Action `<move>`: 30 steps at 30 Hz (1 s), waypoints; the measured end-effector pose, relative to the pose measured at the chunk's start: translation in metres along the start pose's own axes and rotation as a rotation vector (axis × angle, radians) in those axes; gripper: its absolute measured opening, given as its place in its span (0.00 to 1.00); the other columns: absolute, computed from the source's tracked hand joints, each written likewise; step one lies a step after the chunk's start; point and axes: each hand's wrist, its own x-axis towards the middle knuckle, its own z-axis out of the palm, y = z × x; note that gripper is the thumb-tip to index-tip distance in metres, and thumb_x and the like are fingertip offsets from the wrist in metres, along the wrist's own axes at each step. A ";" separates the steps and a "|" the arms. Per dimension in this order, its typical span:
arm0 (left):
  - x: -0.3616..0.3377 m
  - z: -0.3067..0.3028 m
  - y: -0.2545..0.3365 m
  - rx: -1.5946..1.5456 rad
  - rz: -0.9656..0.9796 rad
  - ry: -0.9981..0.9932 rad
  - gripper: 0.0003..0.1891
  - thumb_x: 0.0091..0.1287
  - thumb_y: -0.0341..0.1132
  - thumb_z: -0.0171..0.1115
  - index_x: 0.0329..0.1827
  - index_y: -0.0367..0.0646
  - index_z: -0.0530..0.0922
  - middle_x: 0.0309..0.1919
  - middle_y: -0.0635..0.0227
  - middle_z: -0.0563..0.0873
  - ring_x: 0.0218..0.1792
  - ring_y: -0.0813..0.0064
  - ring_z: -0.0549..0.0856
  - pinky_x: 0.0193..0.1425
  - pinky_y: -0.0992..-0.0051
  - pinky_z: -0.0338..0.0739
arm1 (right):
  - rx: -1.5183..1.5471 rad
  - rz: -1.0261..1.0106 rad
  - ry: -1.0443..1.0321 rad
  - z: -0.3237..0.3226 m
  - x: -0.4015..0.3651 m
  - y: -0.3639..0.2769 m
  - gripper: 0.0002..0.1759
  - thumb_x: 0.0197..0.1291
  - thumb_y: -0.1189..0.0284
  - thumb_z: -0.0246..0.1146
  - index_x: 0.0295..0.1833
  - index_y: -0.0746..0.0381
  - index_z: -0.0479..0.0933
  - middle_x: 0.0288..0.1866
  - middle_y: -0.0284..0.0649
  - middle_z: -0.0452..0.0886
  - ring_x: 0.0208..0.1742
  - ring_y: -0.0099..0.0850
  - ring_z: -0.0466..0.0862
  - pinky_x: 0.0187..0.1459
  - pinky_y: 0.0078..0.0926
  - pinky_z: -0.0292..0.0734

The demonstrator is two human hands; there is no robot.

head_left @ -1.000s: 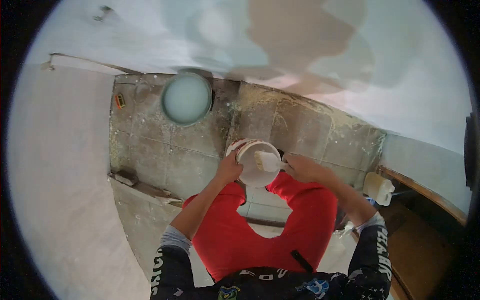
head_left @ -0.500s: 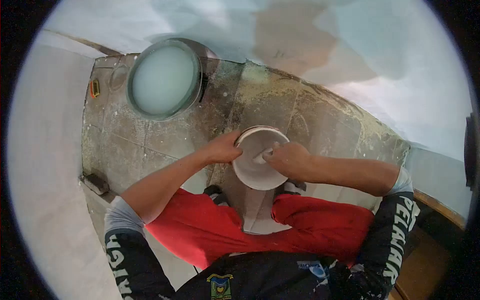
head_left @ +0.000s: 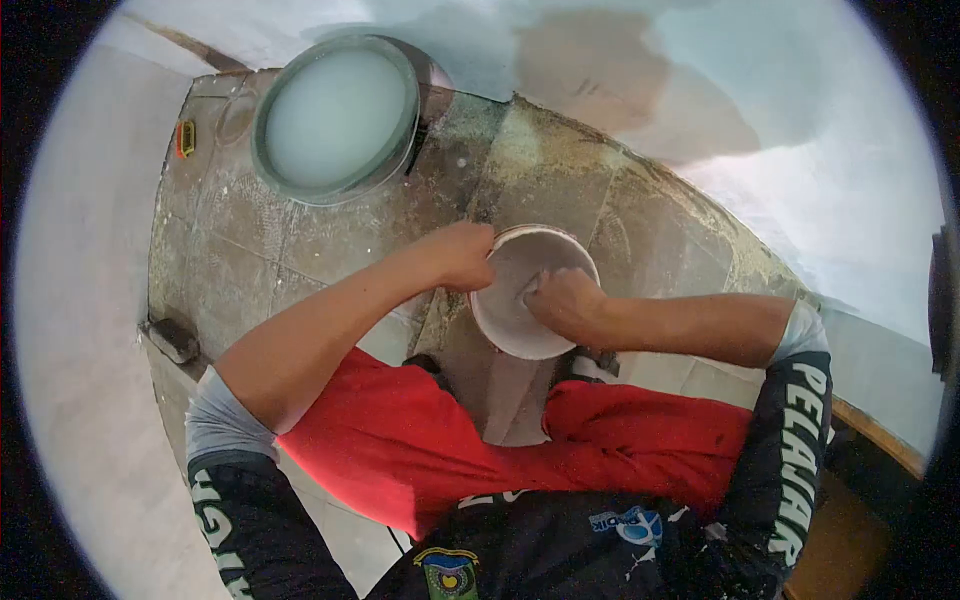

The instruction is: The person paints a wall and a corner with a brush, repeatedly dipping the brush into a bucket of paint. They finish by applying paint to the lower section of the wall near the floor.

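Note:
A small whitish bucket (head_left: 505, 325) stands between my feet, its inside coated pale. My left hand (head_left: 467, 256) is closed on its left rim. My right hand (head_left: 566, 304) reaches over the right side into the bucket, fingers closed in a fist. A pale thing pokes out slightly from its fingers (head_left: 527, 291); its kind is hidden by the hand.
A large round tub (head_left: 340, 120) of cloudy whitish liquid stands by the wall at the upper left. Left of it lies a small yellow-and-red object (head_left: 186, 139). A dark block (head_left: 173, 340) sits near the left wall. The tiled floor (head_left: 330, 240) is stained and spattered.
The view has shifted, so the tub and floor sit higher. My right hand has turned inside the bucket, and less of the pale thing shows. My left hand stays on the rim.

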 end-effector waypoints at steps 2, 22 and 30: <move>-0.008 -0.006 0.004 0.023 0.021 0.020 0.17 0.57 0.37 0.59 0.43 0.31 0.76 0.42 0.40 0.82 0.48 0.44 0.82 0.51 0.54 0.76 | -0.002 -0.009 0.000 0.002 0.006 0.001 0.16 0.55 0.71 0.62 0.49 0.65 0.78 0.50 0.61 0.80 0.42 0.45 0.87 0.37 0.40 0.83; -0.018 -0.008 0.001 0.035 -0.029 0.091 0.19 0.65 0.40 0.54 0.42 0.31 0.83 0.42 0.42 0.84 0.47 0.48 0.84 0.53 0.57 0.77 | 0.046 -0.156 -0.032 -0.005 0.037 0.021 0.08 0.52 0.73 0.61 0.35 0.61 0.85 0.36 0.49 0.86 0.41 0.46 0.87 0.40 0.43 0.82; -0.014 -0.009 -0.005 0.078 0.024 -0.003 0.23 0.70 0.50 0.53 0.47 0.33 0.75 0.46 0.43 0.83 0.49 0.43 0.81 0.55 0.53 0.75 | 0.055 -0.137 -0.049 -0.001 0.044 0.017 0.09 0.50 0.73 0.61 0.35 0.61 0.85 0.36 0.47 0.86 0.41 0.45 0.87 0.40 0.43 0.82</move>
